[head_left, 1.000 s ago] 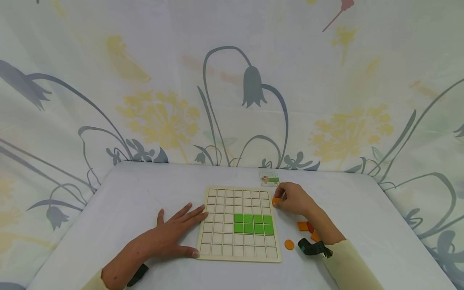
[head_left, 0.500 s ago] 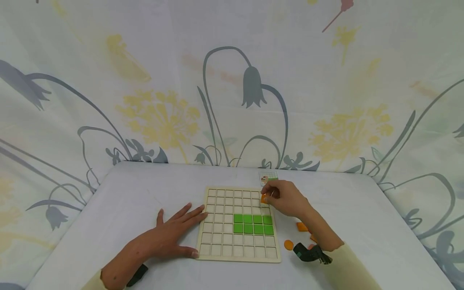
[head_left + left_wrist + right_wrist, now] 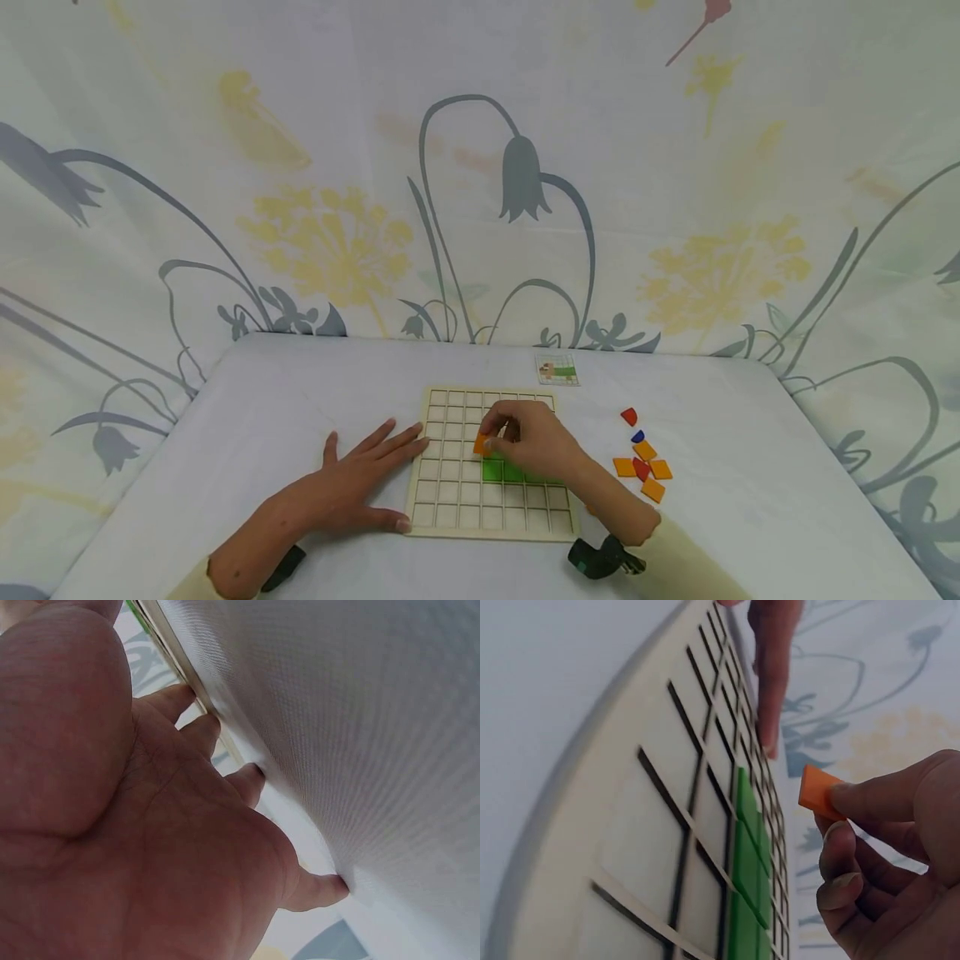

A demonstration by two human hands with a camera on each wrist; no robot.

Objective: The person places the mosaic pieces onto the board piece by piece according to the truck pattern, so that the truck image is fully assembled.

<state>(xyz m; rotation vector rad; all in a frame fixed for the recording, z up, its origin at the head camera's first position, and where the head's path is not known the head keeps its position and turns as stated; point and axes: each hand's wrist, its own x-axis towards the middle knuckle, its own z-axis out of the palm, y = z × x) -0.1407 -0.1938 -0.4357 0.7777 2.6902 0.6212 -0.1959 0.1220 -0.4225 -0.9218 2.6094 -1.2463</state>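
Note:
My right hand (image 3: 534, 437) pinches an orange square tile (image 3: 819, 790) between thumb and fingers. It hovers over the middle of the cream grid board (image 3: 450, 533), just left of the block of green tiles (image 3: 492, 471), part of which the hand hides. In the right wrist view the tile is held off the board's surface, with the green tiles (image 3: 746, 877) seated in their cells below. My left hand (image 3: 341, 492) lies with fingers spread at the board's left edge; the left wrist view shows its fingertips (image 3: 180, 697) at the board's side and on the white cloth.
Right of the board lie several orange square tiles (image 3: 624, 467), two red pieces (image 3: 629, 416) and a blue piece (image 3: 637, 436). A small picture card (image 3: 557, 370) lies beyond the board's far right corner. A patterned cloth wall (image 3: 480, 208) rises behind the table.
My right hand has carried the orange tile leftward and a little nearer, from beside the board's right edge to over its middle. The left hand has stayed put.

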